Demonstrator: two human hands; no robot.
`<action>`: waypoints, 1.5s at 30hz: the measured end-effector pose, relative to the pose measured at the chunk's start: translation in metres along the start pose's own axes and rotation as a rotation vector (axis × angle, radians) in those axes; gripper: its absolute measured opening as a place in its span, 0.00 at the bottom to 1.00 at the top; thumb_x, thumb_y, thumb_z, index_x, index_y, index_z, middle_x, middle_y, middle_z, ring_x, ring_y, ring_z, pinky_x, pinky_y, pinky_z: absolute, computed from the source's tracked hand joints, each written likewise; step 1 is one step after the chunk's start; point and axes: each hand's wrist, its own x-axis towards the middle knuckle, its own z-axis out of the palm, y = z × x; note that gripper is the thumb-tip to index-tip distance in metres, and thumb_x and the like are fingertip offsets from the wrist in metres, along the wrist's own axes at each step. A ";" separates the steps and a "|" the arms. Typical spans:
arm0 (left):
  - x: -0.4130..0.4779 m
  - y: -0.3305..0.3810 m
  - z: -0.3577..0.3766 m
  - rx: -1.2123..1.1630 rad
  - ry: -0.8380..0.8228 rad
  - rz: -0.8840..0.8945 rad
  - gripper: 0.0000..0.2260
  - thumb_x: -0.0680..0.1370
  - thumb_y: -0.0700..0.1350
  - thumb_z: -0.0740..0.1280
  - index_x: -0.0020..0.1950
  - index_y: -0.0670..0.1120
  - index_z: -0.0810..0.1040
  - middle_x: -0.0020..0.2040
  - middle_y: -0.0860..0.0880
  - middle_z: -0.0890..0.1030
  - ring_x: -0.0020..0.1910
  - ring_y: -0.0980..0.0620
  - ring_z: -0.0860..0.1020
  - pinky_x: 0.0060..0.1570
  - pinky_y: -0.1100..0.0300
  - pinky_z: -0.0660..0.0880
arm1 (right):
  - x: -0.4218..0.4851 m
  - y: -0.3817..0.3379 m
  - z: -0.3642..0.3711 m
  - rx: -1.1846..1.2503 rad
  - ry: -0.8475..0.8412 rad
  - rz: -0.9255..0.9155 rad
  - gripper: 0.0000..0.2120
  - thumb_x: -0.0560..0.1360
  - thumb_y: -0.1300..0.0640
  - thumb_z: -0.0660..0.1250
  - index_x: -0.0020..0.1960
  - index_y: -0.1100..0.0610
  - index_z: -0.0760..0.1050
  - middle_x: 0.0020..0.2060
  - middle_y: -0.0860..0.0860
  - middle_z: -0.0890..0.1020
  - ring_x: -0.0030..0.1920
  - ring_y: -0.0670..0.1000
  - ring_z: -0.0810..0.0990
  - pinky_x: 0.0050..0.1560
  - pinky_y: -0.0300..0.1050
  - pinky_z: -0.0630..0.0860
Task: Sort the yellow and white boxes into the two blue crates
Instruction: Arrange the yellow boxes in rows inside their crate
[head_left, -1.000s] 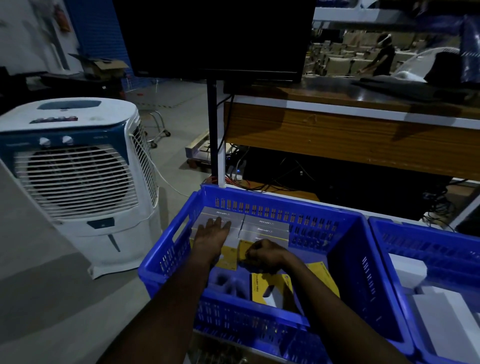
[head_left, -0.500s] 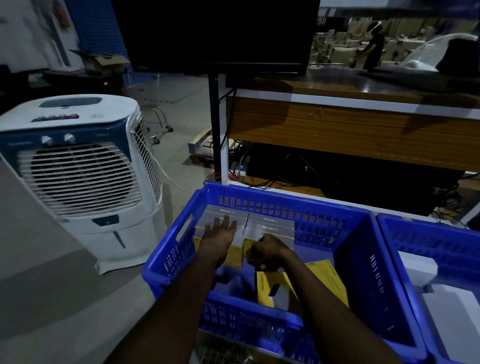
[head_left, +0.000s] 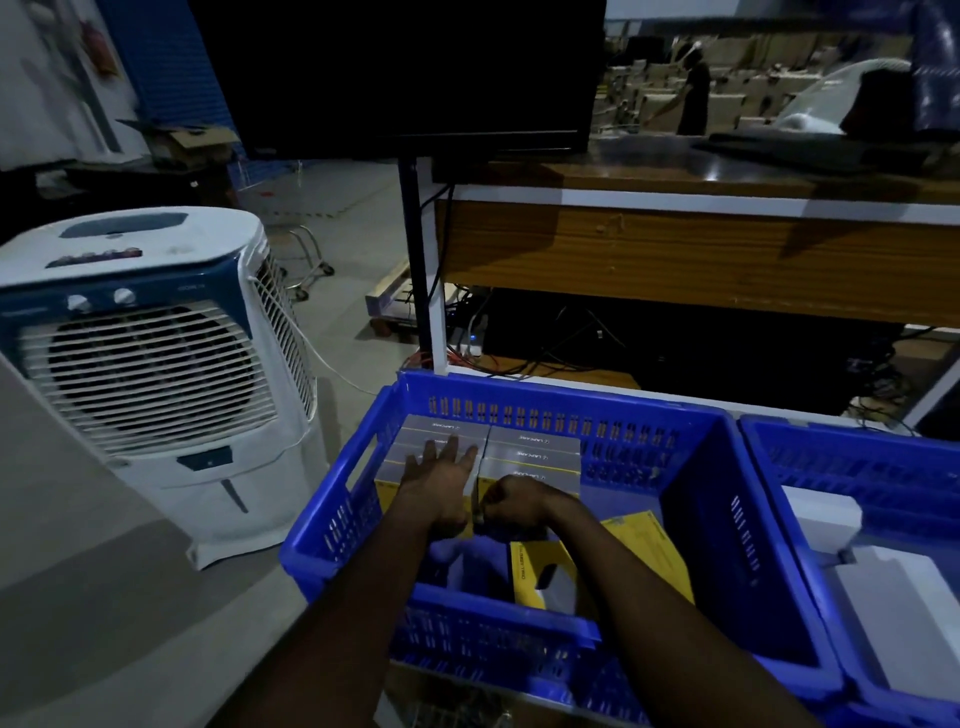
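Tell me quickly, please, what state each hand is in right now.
Left hand: open, flat on the stacked boxes.
Right hand: fingers curled; grip cannot be told.

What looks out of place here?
Two loose yellow boxes lie slanted near the front of the left crate, while the other yellow boxes stand in neat rows at its back corner. Nothing looks spilled or broken.
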 end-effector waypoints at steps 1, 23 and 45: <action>-0.002 0.002 -0.002 -0.015 0.014 0.019 0.46 0.71 0.53 0.70 0.79 0.54 0.42 0.80 0.46 0.43 0.78 0.37 0.45 0.75 0.37 0.49 | -0.003 0.001 -0.004 -0.099 0.020 -0.008 0.12 0.77 0.52 0.64 0.54 0.57 0.80 0.51 0.57 0.82 0.49 0.57 0.80 0.48 0.47 0.79; 0.044 0.219 0.000 -0.217 -0.119 0.379 0.30 0.72 0.51 0.72 0.72 0.43 0.69 0.68 0.41 0.72 0.65 0.42 0.73 0.59 0.49 0.75 | -0.192 0.173 -0.051 -0.168 0.839 0.280 0.27 0.72 0.45 0.61 0.71 0.47 0.69 0.74 0.46 0.66 0.68 0.59 0.68 0.61 0.57 0.72; 0.084 0.224 0.044 -0.361 -0.312 0.111 0.53 0.65 0.55 0.80 0.80 0.44 0.53 0.79 0.41 0.57 0.74 0.40 0.64 0.65 0.47 0.72 | -0.181 0.191 -0.045 0.053 0.941 0.183 0.25 0.73 0.51 0.64 0.70 0.46 0.71 0.74 0.43 0.66 0.69 0.56 0.69 0.61 0.60 0.75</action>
